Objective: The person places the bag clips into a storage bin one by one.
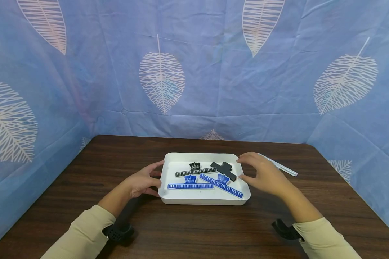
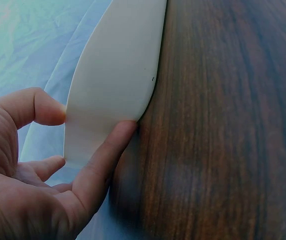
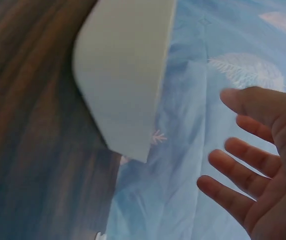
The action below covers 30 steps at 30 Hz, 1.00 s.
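Note:
A white rectangular tray (image 1: pixel 201 197) lies on the table in the head view. Inside it are several music clips with piano-key strips: a black clip (image 1: pixel 196 172), a blue clip (image 1: pixel 190 186), a slanted blue clip (image 1: pixel 221 185) and a dark clip (image 1: pixel 224 170) with its plain side up. My left hand (image 1: pixel 142 180) touches the tray's outer left side; in the left wrist view its fingertips rest on the wall and rim (image 2: pixel 115 65). Spread fingers mark my right hand (image 1: pixel 262 173) at the tray's right side, where the right wrist view shows it apart from the wall (image 3: pixel 125 75), holding nothing.
A slim white pen-like object (image 1: pixel 280 165) lies on the dark wooden table (image 1: pixel 194 230) beyond my right hand. Blue leaf-patterned cloth (image 1: pixel 194 90) hangs behind and along both sides of the table. A dark band (image 1: pixel 118 232) sits at each wrist.

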Motion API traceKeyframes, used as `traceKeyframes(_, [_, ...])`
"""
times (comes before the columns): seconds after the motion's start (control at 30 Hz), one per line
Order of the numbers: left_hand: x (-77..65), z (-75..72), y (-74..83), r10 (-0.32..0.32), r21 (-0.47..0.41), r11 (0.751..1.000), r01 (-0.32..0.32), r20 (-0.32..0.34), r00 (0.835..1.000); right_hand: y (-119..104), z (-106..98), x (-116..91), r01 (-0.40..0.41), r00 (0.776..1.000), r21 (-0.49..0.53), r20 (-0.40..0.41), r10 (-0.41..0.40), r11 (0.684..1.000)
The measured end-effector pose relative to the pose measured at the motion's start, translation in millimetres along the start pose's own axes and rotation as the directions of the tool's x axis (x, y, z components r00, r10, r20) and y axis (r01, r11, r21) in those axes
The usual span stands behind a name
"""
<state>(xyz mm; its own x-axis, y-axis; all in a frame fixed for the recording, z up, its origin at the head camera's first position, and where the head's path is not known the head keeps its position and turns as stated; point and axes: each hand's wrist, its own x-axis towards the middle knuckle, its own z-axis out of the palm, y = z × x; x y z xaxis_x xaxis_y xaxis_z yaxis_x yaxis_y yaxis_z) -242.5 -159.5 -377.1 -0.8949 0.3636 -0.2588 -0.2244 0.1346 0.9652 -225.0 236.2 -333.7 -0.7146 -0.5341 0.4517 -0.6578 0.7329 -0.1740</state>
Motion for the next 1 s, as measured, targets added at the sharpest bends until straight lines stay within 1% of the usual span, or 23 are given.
traceKeyframes(0.1, [0.2,-0.5,-0.1,-0.002,-0.003,1.000,0.002,0.001,1.000,3.4,1.3,-3.7,-0.016,0.999,-0.019,-0.034,0.015,1.000])
traceKeyframes(0.23, [1.3,-0.5,1.2,-0.006,0.000,1.000,0.006,0.007,1.000,9.8,1.2,-11.6,-0.052,0.997,-0.017,-0.065,0.051,0.999])
traceKeyframes(0.37, [2.3,0.6,2.6,-0.005,0.008,1.000,0.005,0.016,1.000,18.8,-1.2,-20.2,-0.094,0.992,-0.007,-0.080,0.093,0.996])
traceKeyframes(0.53, [2.1,0.9,2.7,-0.008,0.008,1.000,0.008,0.006,1.000,31.5,-3.8,-26.8,-0.125,0.987,-0.021,-0.105,0.122,0.992])
traceKeyframes(0.77, [1.4,0.3,0.8,-0.015,-0.010,1.000,0.014,-0.006,1.000,45.5,-5.8,-32.6,-0.131,0.978,-0.004,-0.166,0.128,0.991])
traceKeyframes(1.0, [0.8,0.2,-0.4,-0.022,-0.013,1.000,0.022,-0.018,1.000,57.9,-5.3,-33.3,-0.126,0.968,-0.035,-0.222,0.115,0.991])
